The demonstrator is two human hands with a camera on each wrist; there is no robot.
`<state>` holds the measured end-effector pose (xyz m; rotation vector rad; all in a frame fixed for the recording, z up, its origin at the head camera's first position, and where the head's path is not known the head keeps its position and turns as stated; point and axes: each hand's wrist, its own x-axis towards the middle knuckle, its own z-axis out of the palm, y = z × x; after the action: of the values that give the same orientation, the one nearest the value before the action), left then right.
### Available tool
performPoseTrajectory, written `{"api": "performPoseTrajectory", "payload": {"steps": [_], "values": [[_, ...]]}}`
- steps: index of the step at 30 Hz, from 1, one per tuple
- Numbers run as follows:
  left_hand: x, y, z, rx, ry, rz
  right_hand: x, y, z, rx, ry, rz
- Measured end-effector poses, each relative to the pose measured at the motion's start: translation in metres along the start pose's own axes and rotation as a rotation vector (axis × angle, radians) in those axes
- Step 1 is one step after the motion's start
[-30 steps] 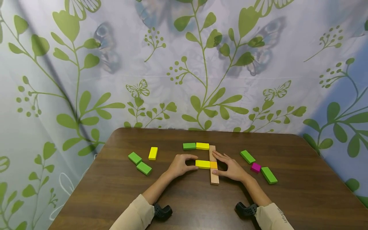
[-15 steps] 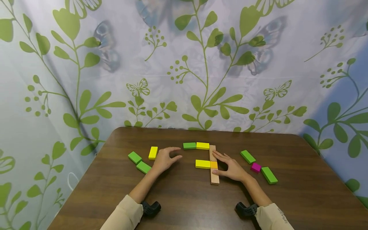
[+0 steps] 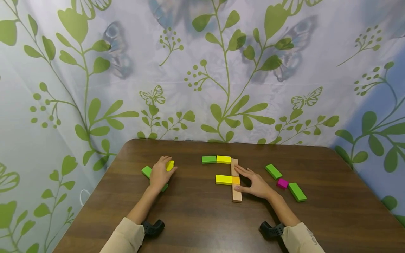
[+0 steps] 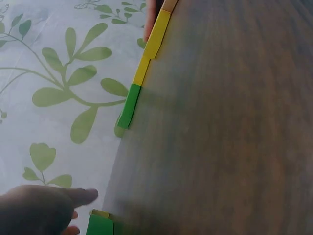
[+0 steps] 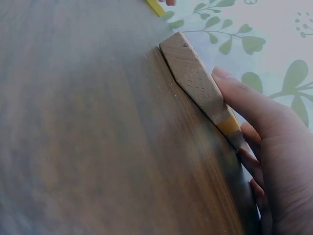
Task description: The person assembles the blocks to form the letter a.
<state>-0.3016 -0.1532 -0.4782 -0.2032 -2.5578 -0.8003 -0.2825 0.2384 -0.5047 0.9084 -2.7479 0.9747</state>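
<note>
My left hand (image 3: 160, 173) reaches over the left cluster, its thumb and fingers spread about a yellow block (image 3: 170, 165); contact with it is unclear. Two green blocks (image 3: 146, 171) lie partly hidden under that hand. On the table's middle, my right hand (image 3: 257, 184) rests against two plain wooden blocks (image 3: 237, 194) with an orange block (image 3: 236, 180) between them. Its thumb touches the near wooden block, and its fingertips lie at the far one. A yellow block (image 3: 223, 180) extends left from the orange one. A second yellow block (image 3: 223, 160) and a green block (image 3: 209, 160) form the far row.
Right of my right hand lie two green blocks (image 3: 296, 192) with a magenta block (image 3: 282, 183) between them. The brown table (image 3: 202, 221) ends at the back against a leaf-patterned curtain (image 3: 177, 70).
My left hand has left the yellow block in the middle and moved left to the loose yellow block. The right hand stays at the wooden blocks.
</note>
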Motion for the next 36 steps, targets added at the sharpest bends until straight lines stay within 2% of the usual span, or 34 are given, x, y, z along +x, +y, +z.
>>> {"api": "performPoseTrajectory", "payload": {"steps": [6, 10, 21, 24, 29, 32, 36], "values": [[-0.004, -0.002, -0.002, 0.048, -0.033, -0.07, 0.0, 0.0, 0.0, 0.008, -0.005, 0.01], [-0.004, -0.003, -0.001, 0.059, -0.056, -0.092, 0.0, 0.0, 0.001, 0.004, 0.001, 0.011], [-0.004, -0.005, 0.0, 0.014, -0.067, -0.078, 0.0, -0.001, 0.0, 0.005, 0.005, 0.024], [-0.004, -0.006, 0.002, -0.008, -0.066, -0.057, 0.0, -0.002, 0.0, 0.006, 0.003, 0.039], [-0.005, -0.001, 0.005, -0.056, -0.075, 0.021, 0.0, -0.002, 0.0, 0.001, 0.0, 0.053], [-0.006, 0.009, 0.007, -0.097, -0.104, 0.08, -0.001, -0.001, 0.0, -0.002, 0.004, 0.05], [-0.007, 0.03, 0.012, -0.162, -0.193, 0.181, -0.001, 0.0, 0.0, 0.001, 0.007, 0.036]]}}
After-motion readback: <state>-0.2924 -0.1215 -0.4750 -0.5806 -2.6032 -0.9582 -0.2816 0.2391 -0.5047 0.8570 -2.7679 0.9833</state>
